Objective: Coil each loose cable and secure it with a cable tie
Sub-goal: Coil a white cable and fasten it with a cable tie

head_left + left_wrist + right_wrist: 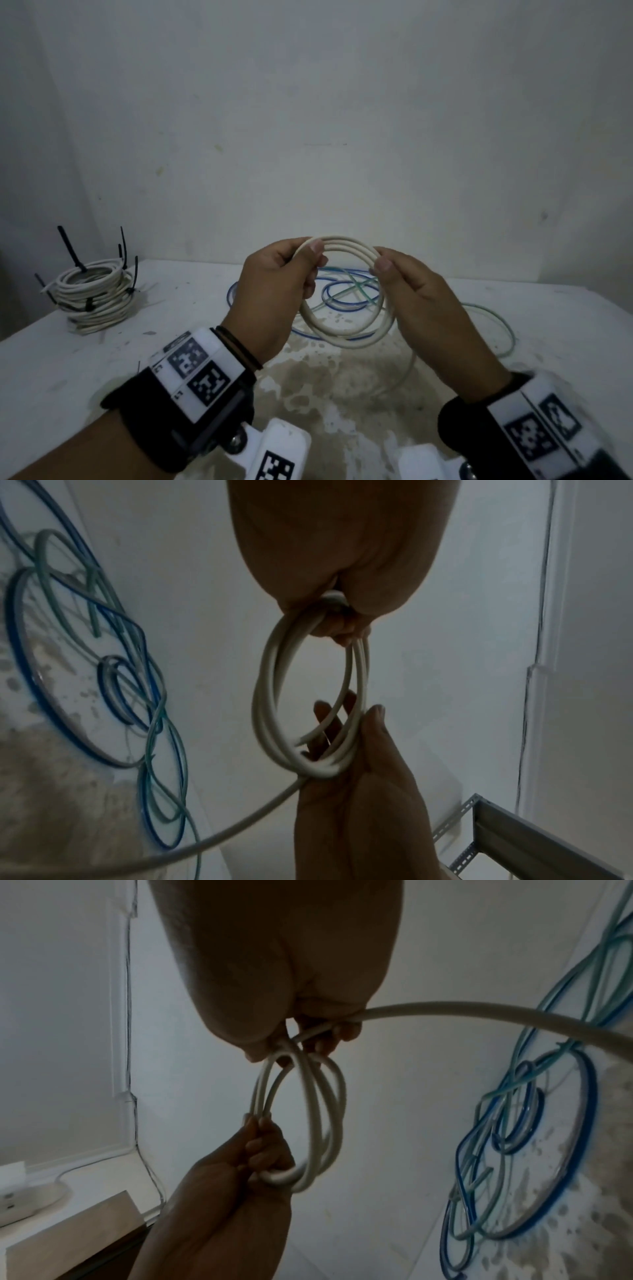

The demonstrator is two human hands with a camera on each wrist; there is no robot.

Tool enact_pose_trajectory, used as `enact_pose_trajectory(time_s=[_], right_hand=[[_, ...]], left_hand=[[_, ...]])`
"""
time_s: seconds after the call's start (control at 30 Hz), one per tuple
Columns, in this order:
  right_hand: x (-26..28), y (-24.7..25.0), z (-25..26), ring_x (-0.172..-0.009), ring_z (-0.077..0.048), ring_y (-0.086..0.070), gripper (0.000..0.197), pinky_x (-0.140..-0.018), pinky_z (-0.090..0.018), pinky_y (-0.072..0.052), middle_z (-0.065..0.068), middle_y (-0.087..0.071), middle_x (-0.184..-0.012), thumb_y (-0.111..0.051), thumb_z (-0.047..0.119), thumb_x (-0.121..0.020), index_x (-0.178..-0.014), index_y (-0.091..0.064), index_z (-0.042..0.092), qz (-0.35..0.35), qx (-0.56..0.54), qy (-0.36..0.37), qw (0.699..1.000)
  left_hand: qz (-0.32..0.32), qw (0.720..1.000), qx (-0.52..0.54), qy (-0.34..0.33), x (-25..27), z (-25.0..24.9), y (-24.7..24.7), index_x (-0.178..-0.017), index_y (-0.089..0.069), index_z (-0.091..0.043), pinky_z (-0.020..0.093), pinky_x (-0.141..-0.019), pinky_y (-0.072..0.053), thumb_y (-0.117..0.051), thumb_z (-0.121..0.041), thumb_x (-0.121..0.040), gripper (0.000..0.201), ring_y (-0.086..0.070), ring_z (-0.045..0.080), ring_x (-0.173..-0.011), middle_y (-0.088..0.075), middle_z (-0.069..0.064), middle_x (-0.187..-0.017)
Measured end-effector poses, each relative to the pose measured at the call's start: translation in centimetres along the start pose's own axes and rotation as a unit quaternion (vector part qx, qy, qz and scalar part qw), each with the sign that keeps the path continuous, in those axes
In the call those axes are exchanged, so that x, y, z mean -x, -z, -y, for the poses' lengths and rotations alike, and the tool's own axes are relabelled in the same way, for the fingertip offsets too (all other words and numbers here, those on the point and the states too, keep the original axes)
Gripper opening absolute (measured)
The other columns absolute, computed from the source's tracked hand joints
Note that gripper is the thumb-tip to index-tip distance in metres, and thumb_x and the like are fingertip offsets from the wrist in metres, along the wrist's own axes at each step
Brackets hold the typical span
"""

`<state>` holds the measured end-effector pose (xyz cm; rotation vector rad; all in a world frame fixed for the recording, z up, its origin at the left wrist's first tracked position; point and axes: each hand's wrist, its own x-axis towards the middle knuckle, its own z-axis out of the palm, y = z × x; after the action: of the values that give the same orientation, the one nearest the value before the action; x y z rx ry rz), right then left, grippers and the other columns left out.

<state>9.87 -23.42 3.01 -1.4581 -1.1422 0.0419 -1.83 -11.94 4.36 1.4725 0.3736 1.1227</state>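
Note:
A white cable (346, 337) is wound into a small coil of about three loops and held up above the table. My left hand (310, 265) pinches the coil's left side between thumb and fingers. Thumb and fingers of my right hand (382, 270) pinch the right side. The cable's loose tail (409, 368) hangs from the coil down to the table. In the left wrist view the coil (270, 696) runs from my left hand (337, 615) to my right hand (363, 739). The right wrist view shows the tail (479, 1015) leaving my right hand (308, 1039).
A stack of tied white coils (94, 294) with black cable ties (70, 251) sticking up sits at the table's far left. Loose blue cable (329, 306) and green cable (496, 315) lie tangled behind the hands. A stained patch (335, 383) marks the table.

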Motion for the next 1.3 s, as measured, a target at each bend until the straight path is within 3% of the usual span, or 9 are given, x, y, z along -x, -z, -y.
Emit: enact_pose_trajectory(time_s=[0.1, 0.3, 0.43, 0.53, 0.67, 0.8, 1.03, 1.2, 1.3], right_hand=[[0.3, -1.2, 0.2, -0.093, 0.008, -0.059, 0.018, -0.079, -0.005, -0.042, 0.017, -0.067, -0.098, -0.041, 0.037, -0.096, -0.099, -0.057, 0.043, -0.019, -0.032, -0.001, 0.999], [0.4, -1.4, 0.8, -0.046, -0.018, -0.048, 0.032, -0.047, -0.023, -0.042, -0.003, -0.049, -0.052, -0.046, 0.023, -0.098, -0.073, -0.057, 0.009, -0.052, -0.163, -0.031, 0.985], [-0.7, 0.5, 0.3, -0.047, -0.008, -0.042, 0.029, -0.054, -0.028, -0.036, 0.006, -0.048, -0.054, -0.048, 0.025, -0.098, -0.074, -0.060, 0.015, 0.027, -0.036, 0.024, 0.999], [-1.0, 0.9, 0.7, -0.056, -0.008, -0.049, 0.026, -0.057, -0.028, -0.039, 0.001, -0.057, -0.065, -0.048, 0.028, -0.098, -0.084, -0.066, 0.016, 0.133, 0.129, 0.075, 0.980], [-1.1, 0.4, 1.7, -0.058, -0.001, -0.053, 0.025, -0.055, -0.014, -0.036, 0.007, -0.060, -0.066, -0.051, 0.024, -0.096, -0.076, -0.063, 0.031, 0.140, 0.132, 0.082, 0.978], [-0.7, 0.0, 0.8, -0.058, -0.001, -0.056, 0.010, -0.056, -0.013, -0.041, 0.009, -0.061, -0.068, -0.058, 0.032, -0.091, -0.098, -0.063, 0.027, 0.016, 0.038, 0.036, 0.999], [1.4, -2.0, -0.7, -0.055, -0.015, -0.054, 0.035, -0.061, -0.039, -0.051, -0.001, -0.058, -0.060, -0.046, 0.034, -0.097, -0.073, -0.062, 0.013, -0.101, -0.211, -0.094, 0.968], [1.3, -3.0, 0.1, -0.046, -0.013, -0.048, 0.031, -0.048, -0.029, -0.049, 0.000, -0.052, -0.059, -0.045, 0.027, -0.098, -0.074, -0.055, 0.010, -0.106, -0.424, -0.141, 0.888], [1.0, -2.6, -0.1, -0.038, -0.010, -0.030, 0.034, -0.039, -0.020, -0.033, -0.001, -0.040, -0.059, -0.046, 0.025, -0.098, -0.066, -0.048, 0.013, -0.108, -0.413, -0.131, 0.895]], left_hand=[[-0.023, 0.999, 0.037, -0.005, 0.5, 0.3, -0.4, -0.080, -0.066, -0.005, 0.020, -0.049, -0.038, -0.055, -0.018, -0.095, 0.022, -0.039, 0.010, -0.051, -0.049, 0.003, -0.062], [-0.015, 0.997, 0.073, -0.004, 1.5, 0.8, -0.6, -0.088, -0.063, -0.002, 0.018, -0.052, -0.043, -0.050, -0.016, -0.097, 0.020, -0.045, 0.009, -0.054, -0.055, 0.003, -0.068], [0.054, 0.997, 0.005, 0.055, 1.6, 0.9, 0.8, -0.091, -0.059, 0.002, 0.033, -0.070, -0.053, -0.048, -0.013, -0.097, 0.020, -0.064, 0.019, -0.074, -0.063, 0.012, -0.083], [0.081, 0.986, -0.144, -0.013, 0.8, -0.1, 1.2, -0.093, -0.061, -0.003, 0.038, -0.081, -0.051, -0.052, -0.026, -0.096, 0.025, -0.062, 0.026, -0.084, -0.064, 0.014, -0.089], [0.183, 0.965, -0.182, 0.041, 0.7, -1.3, -0.3, -0.077, -0.063, -0.012, 0.032, -0.052, -0.047, -0.044, -0.045, -0.097, 0.043, -0.052, 0.018, -0.050, -0.057, 0.002, -0.059], [0.098, 0.991, -0.081, 0.028, 0.9, -0.6, -1.1, -0.062, -0.052, -0.015, 0.023, -0.045, -0.025, -0.051, -0.042, -0.094, 0.042, -0.027, 0.012, -0.045, -0.033, -0.006, -0.051], [-0.028, 0.991, 0.111, 0.074, 1.2, 0.5, -1.9, -0.070, -0.039, -0.015, 0.023, -0.042, -0.015, -0.043, -0.039, -0.099, 0.038, -0.014, 0.009, -0.045, -0.020, -0.007, -0.052], [-0.050, 0.980, 0.170, 0.091, 2.2, 1.6, -2.8, -0.077, -0.036, -0.016, 0.025, -0.044, -0.014, -0.036, -0.039, -0.101, 0.033, -0.014, 0.009, -0.045, -0.018, -0.007, -0.052], [-0.033, 0.969, 0.209, 0.123, 2.7, 2.3, -2.7, -0.089, -0.042, -0.012, 0.022, -0.042, -0.022, -0.034, -0.040, -0.101, 0.032, -0.018, 0.009, -0.043, -0.020, -0.004, -0.054]])
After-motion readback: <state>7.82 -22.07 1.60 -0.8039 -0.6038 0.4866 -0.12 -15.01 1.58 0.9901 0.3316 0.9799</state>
